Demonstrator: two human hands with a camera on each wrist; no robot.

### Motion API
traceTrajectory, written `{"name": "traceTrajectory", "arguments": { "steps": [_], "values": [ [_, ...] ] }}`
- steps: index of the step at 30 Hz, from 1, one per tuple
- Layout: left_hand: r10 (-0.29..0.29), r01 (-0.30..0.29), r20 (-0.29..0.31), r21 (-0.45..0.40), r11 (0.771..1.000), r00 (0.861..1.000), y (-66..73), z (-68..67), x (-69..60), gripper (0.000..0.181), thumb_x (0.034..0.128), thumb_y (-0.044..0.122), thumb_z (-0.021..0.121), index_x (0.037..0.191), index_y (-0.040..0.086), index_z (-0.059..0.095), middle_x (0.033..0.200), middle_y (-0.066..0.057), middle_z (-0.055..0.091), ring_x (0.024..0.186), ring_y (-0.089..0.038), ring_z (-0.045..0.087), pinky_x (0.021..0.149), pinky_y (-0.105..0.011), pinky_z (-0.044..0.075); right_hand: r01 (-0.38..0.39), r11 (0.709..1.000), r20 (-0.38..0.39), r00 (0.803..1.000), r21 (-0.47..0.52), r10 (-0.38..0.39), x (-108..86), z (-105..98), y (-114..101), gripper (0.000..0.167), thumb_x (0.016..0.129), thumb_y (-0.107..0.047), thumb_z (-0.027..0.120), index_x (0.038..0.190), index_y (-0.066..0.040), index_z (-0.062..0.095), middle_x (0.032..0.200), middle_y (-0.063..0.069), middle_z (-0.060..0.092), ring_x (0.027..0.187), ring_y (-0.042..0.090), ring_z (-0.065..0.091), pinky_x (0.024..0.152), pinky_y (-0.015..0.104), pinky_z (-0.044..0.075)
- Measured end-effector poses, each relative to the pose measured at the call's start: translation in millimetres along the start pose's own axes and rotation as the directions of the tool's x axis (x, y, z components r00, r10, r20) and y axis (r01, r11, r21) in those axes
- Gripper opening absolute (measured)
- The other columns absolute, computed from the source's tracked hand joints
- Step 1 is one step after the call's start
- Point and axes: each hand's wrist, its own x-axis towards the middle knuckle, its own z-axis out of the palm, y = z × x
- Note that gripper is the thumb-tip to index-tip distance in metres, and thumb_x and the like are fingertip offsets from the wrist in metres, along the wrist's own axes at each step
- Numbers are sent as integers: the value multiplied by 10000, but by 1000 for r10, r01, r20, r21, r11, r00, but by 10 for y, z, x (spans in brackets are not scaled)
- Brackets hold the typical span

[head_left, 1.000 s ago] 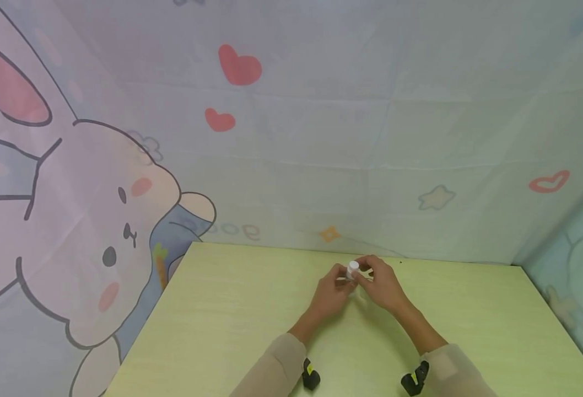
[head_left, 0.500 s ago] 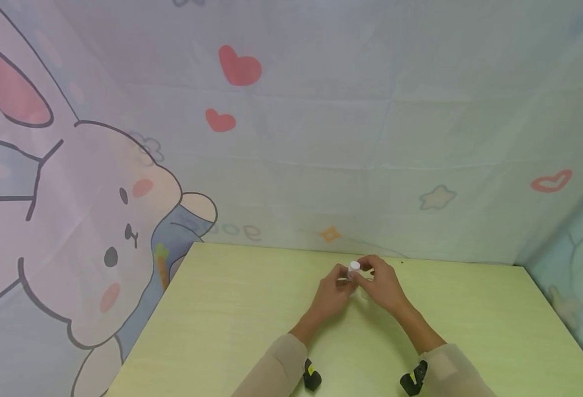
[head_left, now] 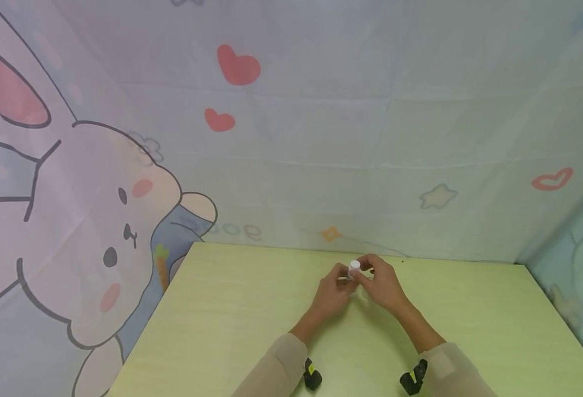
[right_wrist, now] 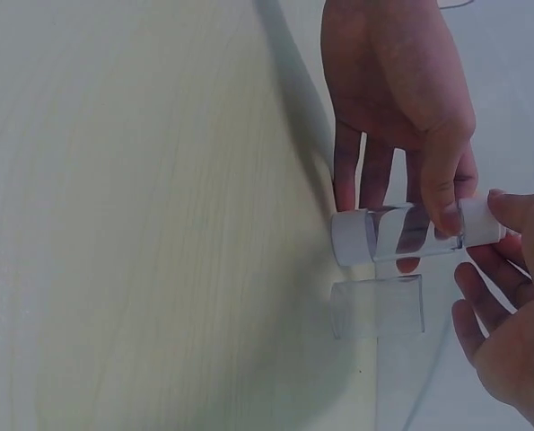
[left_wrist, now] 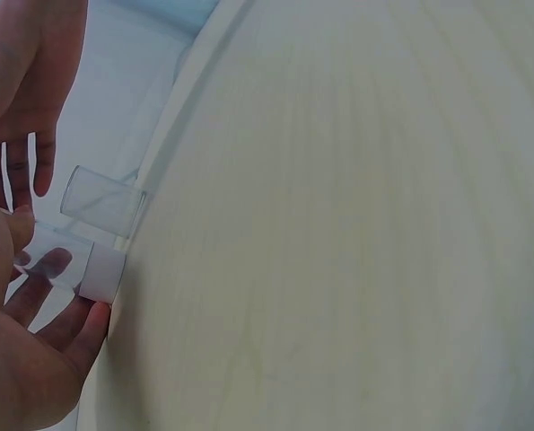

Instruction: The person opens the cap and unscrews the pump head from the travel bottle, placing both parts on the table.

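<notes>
A small clear bottle (right_wrist: 388, 235) with a white base (left_wrist: 103, 273) and white cap (head_left: 354, 265) stands upright near the table's back edge. My left hand (head_left: 332, 292) grips its body, thumb on the clear wall in the right wrist view. From the other side, my right hand (head_left: 383, 284) pinches the cap (right_wrist: 480, 222) between thumb and fingers, its other fingers spread. Beside the bottle, not touching it, an open-looking clear cylinder (right_wrist: 392, 305) stands on the table, also in the left wrist view (left_wrist: 103, 202); the hands mostly hide it from the head view.
The pale yellow-green table (head_left: 232, 309) meets a cloth backdrop (head_left: 321, 138) printed with a rabbit and hearts just behind the hands. Black wrist devices (head_left: 312, 377) show below both sleeves.
</notes>
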Motion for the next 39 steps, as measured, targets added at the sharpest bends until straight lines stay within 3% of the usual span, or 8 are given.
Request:
{"name": "traceTrajectory", "arguments": {
  "steps": [19,26,39],
  "values": [
    [17,-17,5,16,1000,1000,-3,-7,21,157,1066,287,677,1165,187,607,1328,-38,691,1221,-271,703,964,-313,597,59,998,16,998,-29,-59,2,-19,-25,266,1016,-104,732,1242,16,661,1178,152,690,1091,391,644,954,618,529],
    [20,-20,-8,19,1000,1000,1,-9,19,180,1060,315,686,1157,184,611,1319,-39,701,1216,-276,707,959,-320,601,30,999,-9,1000,-20,-30,8,-19,-37,390,1002,-181,765,1296,39,636,1229,174,678,1112,357,628,974,627,520],
    [7,-6,-7,27,1000,1000,8,6,4,175,1064,327,679,1169,202,616,1336,-49,702,1198,-248,714,967,-323,595,-15,1000,-18,1000,-9,15,23,-23,-33,290,988,-233,786,1153,-31,659,1095,104,700,1071,358,642,958,576,518]
  ]
}}
